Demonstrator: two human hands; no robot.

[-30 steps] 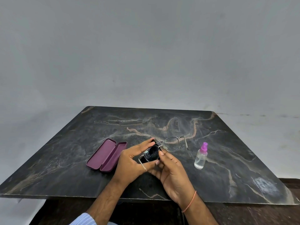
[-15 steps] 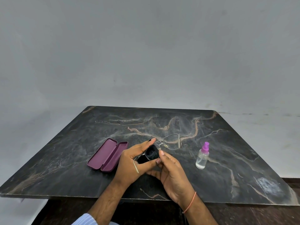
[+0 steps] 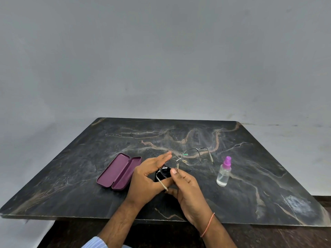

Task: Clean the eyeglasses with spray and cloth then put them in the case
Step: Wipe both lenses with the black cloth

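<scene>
Thin metal-framed eyeglasses [image 3: 192,156] are held above the table's middle, temples unfolded. My left hand [image 3: 146,181] grips the near lens side, with a black cloth [image 3: 158,175] pinched behind that lens. My right hand [image 3: 188,190] presses its thumb on the front of the same lens and holds the cloth from below. The far lens sticks out to the right, uncovered. An open purple glasses case [image 3: 119,171] lies left of my hands. A small clear spray bottle [image 3: 224,171] with a pink cap stands upright to the right.
The dark marble tabletop [image 3: 250,194] ends in a front edge just below my wrists. A plain grey wall rises behind it. An orange thread band circles my right wrist.
The glasses have tilted so the far lens and temple point more to the right. My thumbs have shifted slightly over the near lens and cloth. Case and bottle have not moved.
</scene>
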